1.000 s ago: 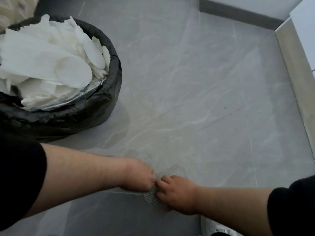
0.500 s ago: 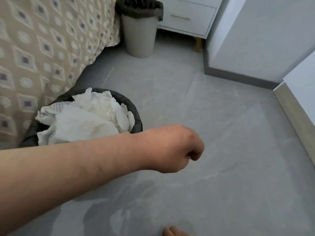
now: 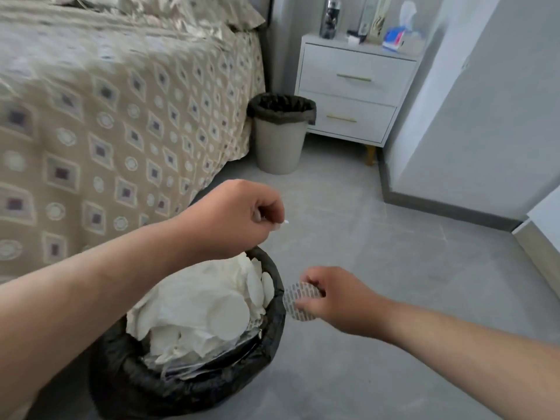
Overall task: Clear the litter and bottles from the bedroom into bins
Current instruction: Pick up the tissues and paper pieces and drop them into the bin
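Note:
A black-lined bin (image 3: 266, 338) stands on the floor in front of me, heaped with white tissue and round white pads (image 3: 212, 307). My right hand (image 3: 336, 301) pinches a round silver foil seal (image 3: 298, 301) just beside the bin's right rim. Above the bin's far rim hovers my left hand (image 3: 239, 216), fingers curled, pinching a tiny white scrap (image 3: 285, 223) that pokes out of its fingertips.
A bed with a patterned beige cover (image 3: 106, 131) fills the left. A second beige bin with a dark liner (image 3: 280, 134) stands by a white nightstand (image 3: 354, 89) that carries bottles and a tissue pack. A grey wall and skirting run along the right.
Both hands have risen from the floor, where they picked at the foil seal. The right hand now carries the seal to the bin's rim, and the view has tilted up toward the bed and nightstand.

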`<state>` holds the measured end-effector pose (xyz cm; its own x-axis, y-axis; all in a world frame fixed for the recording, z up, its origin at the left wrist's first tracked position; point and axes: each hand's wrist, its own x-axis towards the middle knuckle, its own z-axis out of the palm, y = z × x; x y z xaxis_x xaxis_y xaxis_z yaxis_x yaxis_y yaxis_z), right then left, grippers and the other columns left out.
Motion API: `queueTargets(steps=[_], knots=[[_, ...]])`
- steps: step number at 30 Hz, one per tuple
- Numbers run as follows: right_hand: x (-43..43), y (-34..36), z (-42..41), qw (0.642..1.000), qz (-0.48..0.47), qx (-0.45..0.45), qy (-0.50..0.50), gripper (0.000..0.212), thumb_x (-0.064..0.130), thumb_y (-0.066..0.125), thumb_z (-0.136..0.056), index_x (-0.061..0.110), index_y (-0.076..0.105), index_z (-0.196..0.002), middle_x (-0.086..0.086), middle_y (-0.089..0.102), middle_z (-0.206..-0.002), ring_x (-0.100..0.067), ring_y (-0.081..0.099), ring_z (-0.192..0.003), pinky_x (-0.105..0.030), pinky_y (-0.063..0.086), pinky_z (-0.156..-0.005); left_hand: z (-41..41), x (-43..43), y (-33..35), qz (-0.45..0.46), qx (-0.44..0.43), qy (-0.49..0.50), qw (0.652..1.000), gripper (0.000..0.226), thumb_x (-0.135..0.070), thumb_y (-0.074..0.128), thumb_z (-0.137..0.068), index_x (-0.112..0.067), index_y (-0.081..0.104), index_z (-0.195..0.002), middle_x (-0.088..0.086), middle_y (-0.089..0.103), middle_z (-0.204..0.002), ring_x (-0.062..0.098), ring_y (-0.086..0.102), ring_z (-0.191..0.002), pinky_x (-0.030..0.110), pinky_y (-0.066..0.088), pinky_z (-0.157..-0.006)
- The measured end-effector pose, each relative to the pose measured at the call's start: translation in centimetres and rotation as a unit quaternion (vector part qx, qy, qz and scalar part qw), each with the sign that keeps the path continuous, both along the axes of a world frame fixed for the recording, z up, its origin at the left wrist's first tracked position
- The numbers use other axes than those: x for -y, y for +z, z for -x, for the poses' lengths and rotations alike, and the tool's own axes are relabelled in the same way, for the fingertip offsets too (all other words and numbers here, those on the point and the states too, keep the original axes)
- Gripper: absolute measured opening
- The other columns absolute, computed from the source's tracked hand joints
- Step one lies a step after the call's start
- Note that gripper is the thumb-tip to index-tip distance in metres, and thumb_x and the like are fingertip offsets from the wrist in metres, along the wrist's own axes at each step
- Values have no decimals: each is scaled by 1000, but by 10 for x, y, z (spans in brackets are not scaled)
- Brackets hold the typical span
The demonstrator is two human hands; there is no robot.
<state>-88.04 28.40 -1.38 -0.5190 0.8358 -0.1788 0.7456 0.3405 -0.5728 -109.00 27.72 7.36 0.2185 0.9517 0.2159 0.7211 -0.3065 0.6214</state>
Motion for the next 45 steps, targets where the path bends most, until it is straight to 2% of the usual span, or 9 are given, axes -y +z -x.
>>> queueTargets(steps=[6, 12, 16, 22, 30, 35, 38, 42, 45], knots=[[-16, 57, 14, 988, 61, -133, -52, 5, 20, 67, -88, 18, 63, -86, 1, 60, -62, -5, 45, -41, -18, 38, -41, 25, 4, -3, 45, 5, 48, 998, 18, -12, 67, -82, -26, 67, -71, -8, 65, -65, 2, 59, -57, 10, 44, -51], [-19, 51, 34, 973, 95, -185, -99, 17, 18, 56, -93, 1, 59, -92, -9, 56, -60, -16, 53, -52, -28, 45, -50, 50, -1, -13, 159, -77, 41, 983, 11, -14, 65, -85, -23, 66, -80, 2, 72, -70, 5, 68, -59, 32, 57, -63], [-20, 44, 47, 968, 114, -198, -100, 10, 11, 54, -91, 4, 60, -92, -8, 58, -62, -18, 54, -56, -29, 46, -52, 64, -3, -22, 201, -105, 37, 973, 20, -7, 60, -82, -25, 66, -87, -1, 72, -71, -1, 59, -51, 12, 42, -46], [-20, 37, 68, 963, 102, -224, -109, 8, 8, 59, -90, 16, 59, -87, 7, 55, -44, -5, 50, -42, -21, 42, -43, 81, -2, -31, 235, -134, 33, 962, 28, -1, 59, -76, -27, 63, -86, -3, 68, -77, -1, 53, -49, 13, 38, -44], [-19, 22, 94, 975, 91, -190, -71, 3, 12, 61, -90, 14, 62, -92, 1, 63, -72, 0, 53, -48, -15, 42, -48, 93, -5, -54, 239, -139, 48, 960, 20, -10, 55, -79, -26, 64, -88, 1, 62, -78, 15, 55, -54, 26, 45, -48], [-22, 12, 100, 999, -20, -25, 22, 40, 30, 61, -90, 26, 55, -129, 5, 63, -112, -14, 60, -97, -25, 46, -84, 108, -6, -58, 268, -113, 35, 956, 28, -32, 68, -81, -36, 63, -108, -12, 62, -92, 8, 61, -81, 30, 53, -77], [-23, 13, 94, 998, -39, 22, 47, 41, 27, 52, -95, 26, 50, -136, 5, 57, -133, -12, 56, -112, -21, 39, -91, 115, -8, -57, 301, 13, 51, 952, 25, -23, 60, -88, -29, 65, -112, -13, 65, -105, 6, 60, -102, 28, 47, -93], [-23, 12, 92, 998, -53, -8, 44, 33, 18, 46, -97, 22, 59, -127, 5, 60, -129, -6, 53, -104, -14, 34, -82, 120, -9, -55, 297, 5, 119, 947, 26, -8, 49, -89, -20, 70, -98, -4, 67, -95, 13, 62, -86, 28, 54, -78], [-17, 10, 95, 997, -48, -24, 64, 31, 16, 46, -97, 21, 64, -120, 6, 65, -122, -3, 55, -97, -7, 34, -76, 119, -8, -51, 360, -7, 98, 928, 26, -5, 48, -91, -10, 70, -104, 3, 68, -108, 16, 64, -90, 33, 54, -85]])
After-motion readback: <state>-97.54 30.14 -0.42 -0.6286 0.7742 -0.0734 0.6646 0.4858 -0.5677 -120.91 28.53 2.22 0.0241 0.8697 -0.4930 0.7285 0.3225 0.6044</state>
